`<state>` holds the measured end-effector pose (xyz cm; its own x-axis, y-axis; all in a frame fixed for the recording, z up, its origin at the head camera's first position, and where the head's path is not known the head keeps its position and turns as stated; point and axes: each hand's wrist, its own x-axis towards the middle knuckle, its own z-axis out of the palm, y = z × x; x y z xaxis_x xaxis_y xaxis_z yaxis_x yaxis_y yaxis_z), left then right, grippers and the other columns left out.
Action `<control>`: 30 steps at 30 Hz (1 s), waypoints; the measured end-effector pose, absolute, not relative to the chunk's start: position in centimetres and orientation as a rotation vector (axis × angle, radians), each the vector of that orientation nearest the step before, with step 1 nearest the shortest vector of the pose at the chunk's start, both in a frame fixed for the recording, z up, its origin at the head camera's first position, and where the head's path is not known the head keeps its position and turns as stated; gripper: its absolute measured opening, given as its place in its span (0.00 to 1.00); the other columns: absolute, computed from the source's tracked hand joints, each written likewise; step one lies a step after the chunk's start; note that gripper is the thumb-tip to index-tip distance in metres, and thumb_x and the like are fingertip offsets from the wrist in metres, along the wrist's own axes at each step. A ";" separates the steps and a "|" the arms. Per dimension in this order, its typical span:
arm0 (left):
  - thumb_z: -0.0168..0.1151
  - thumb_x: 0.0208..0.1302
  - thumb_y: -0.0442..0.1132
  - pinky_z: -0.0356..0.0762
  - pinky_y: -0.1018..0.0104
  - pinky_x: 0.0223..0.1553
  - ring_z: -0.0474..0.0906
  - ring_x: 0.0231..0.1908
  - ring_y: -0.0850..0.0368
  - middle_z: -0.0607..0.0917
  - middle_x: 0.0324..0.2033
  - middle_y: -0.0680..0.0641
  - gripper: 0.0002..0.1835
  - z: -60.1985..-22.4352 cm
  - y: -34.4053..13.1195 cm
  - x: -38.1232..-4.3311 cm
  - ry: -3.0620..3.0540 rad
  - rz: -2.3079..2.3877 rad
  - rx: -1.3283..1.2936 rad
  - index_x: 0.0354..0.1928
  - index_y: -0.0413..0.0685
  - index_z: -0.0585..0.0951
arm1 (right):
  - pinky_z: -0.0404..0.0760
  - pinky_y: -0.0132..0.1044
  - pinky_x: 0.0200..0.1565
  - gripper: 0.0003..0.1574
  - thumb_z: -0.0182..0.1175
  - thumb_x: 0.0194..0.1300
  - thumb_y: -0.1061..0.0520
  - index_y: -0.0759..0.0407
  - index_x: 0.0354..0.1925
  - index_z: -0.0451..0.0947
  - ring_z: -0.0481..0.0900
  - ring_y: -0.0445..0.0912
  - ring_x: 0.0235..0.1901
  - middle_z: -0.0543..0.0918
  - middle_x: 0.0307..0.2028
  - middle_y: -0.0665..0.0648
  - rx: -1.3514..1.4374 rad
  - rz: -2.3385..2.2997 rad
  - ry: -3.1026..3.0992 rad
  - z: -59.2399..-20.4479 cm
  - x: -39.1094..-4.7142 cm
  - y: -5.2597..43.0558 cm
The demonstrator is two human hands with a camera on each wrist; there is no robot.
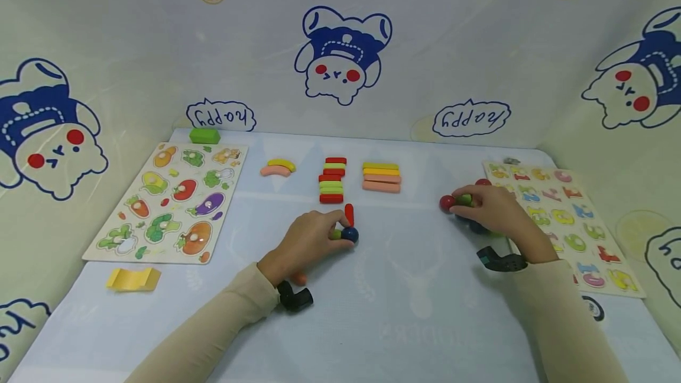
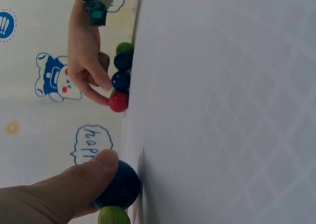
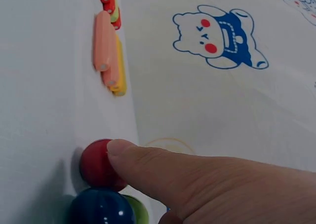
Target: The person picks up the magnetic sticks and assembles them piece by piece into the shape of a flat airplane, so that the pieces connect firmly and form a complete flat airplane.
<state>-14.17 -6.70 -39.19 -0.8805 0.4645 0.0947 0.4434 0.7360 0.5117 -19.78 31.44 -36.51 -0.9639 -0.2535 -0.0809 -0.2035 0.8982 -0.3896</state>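
Observation:
My left hand pinches a dark blue ball between thumb and finger, close over the table. A ridged green piece sits against that ball. Just beyond the fingertips lies a small red stick. On the right, my right hand pinches a red ball, its thumb pressed on the ball's side. Green shows between this ball and the fingers in the head view. Dark blue balls and a green ball are lined up beside the red one, partly under the hand.
Behind the left hand stand red and green sticks in a stack, beside yellow and pink sticks. A curved pink and yellow pair lies further left. Picture boards flank both sides, with a yellow block and green block.

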 end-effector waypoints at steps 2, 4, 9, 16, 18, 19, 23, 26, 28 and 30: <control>0.71 0.49 0.54 0.60 0.68 0.19 0.64 0.15 0.63 0.68 0.12 0.58 0.19 -39.1 -6.7 -14.1 2.888 0.830 0.762 0.42 0.59 0.79 | 0.66 0.36 0.18 0.25 0.66 0.56 0.44 0.50 0.50 0.78 0.68 0.48 0.18 0.69 0.17 0.54 -0.339 -0.567 2.947 -36.7 -19.8 31.2; 0.71 0.49 0.54 0.60 0.68 0.19 0.64 0.15 0.63 0.68 0.12 0.58 0.19 -39.1 -6.7 -14.2 2.887 0.825 0.768 0.41 0.59 0.79 | 0.66 0.36 0.18 0.24 0.66 0.56 0.44 0.51 0.50 0.78 0.68 0.48 0.19 0.69 0.17 0.54 -0.321 -0.551 2.953 -36.8 -19.8 30.9; 0.71 0.49 0.55 0.60 0.69 0.19 0.65 0.15 0.64 0.68 0.12 0.58 0.18 -39.1 -6.7 -14.2 2.887 0.819 0.766 0.41 0.59 0.80 | 0.66 0.37 0.21 0.27 0.66 0.56 0.43 0.54 0.50 0.78 0.68 0.48 0.20 0.69 0.16 0.54 -0.279 -0.521 2.956 -37.1 -19.8 30.2; 0.71 0.49 0.55 0.59 0.69 0.19 0.64 0.15 0.64 0.68 0.12 0.58 0.19 -39.1 -6.8 -14.2 2.889 0.834 0.764 0.41 0.59 0.79 | 0.68 0.35 0.18 0.30 0.65 0.56 0.41 0.52 0.53 0.77 0.69 0.49 0.18 0.70 0.16 0.55 -0.250 -0.599 2.942 -37.0 -19.5 27.9; 0.71 0.49 0.55 0.59 0.69 0.19 0.64 0.14 0.64 0.68 0.12 0.58 0.19 -39.2 -6.8 -14.2 2.893 0.837 0.761 0.41 0.60 0.79 | 0.67 0.35 0.17 0.30 0.64 0.56 0.38 0.50 0.53 0.77 0.68 0.50 0.17 0.70 0.16 0.56 -0.257 -0.683 2.929 -37.2 -19.4 26.3; 0.71 0.49 0.55 0.58 0.69 0.19 0.64 0.14 0.63 0.67 0.11 0.57 0.19 -39.2 -6.8 -14.2 2.896 0.836 0.759 0.41 0.60 0.79 | 0.67 0.35 0.17 0.30 0.63 0.55 0.36 0.48 0.53 0.77 0.68 0.50 0.17 0.70 0.16 0.56 -0.255 -0.746 2.909 -37.4 -19.3 25.4; 0.71 0.49 0.56 0.56 0.68 0.18 0.62 0.14 0.62 0.66 0.11 0.57 0.19 -39.3 -6.7 -14.3 2.886 0.836 0.756 0.42 0.61 0.79 | 0.63 0.34 0.17 0.33 0.63 0.51 0.30 0.44 0.51 0.78 0.67 0.50 0.16 0.69 0.15 0.56 -0.240 -1.003 2.814 -38.7 -18.9 21.1; 0.71 0.49 0.56 0.57 0.68 0.18 0.63 0.14 0.62 0.66 0.11 0.56 0.19 -39.3 -6.7 -14.3 2.882 0.830 0.758 0.42 0.60 0.79 | 0.61 0.34 0.16 0.32 0.63 0.50 0.30 0.41 0.50 0.79 0.66 0.50 0.15 0.67 0.14 0.55 -0.253 -1.102 2.810 -39.9 -19.2 18.2; 0.71 0.49 0.55 0.57 0.68 0.18 0.63 0.13 0.62 0.66 0.11 0.56 0.19 -39.3 -6.7 -14.3 2.879 0.833 0.765 0.42 0.60 0.79 | 0.60 0.34 0.16 0.30 0.64 0.51 0.32 0.40 0.51 0.79 0.65 0.50 0.13 0.66 0.13 0.55 -0.275 -1.156 2.823 -40.4 -19.5 16.7; 0.71 0.49 0.55 0.57 0.68 0.18 0.63 0.13 0.62 0.65 0.11 0.56 0.19 -39.4 -6.7 -14.3 2.882 0.831 0.776 0.41 0.60 0.78 | 0.59 0.34 0.15 0.29 0.65 0.52 0.33 0.39 0.51 0.79 0.64 0.50 0.13 0.66 0.13 0.55 -0.285 -1.207 2.825 -40.9 -20.0 15.8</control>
<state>-14.26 -6.71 -39.41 -0.8736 0.4775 0.0944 0.4544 0.7308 0.5094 -19.96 15.76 -40.93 -0.9813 -0.1913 0.0210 -0.1474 0.6771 -0.7209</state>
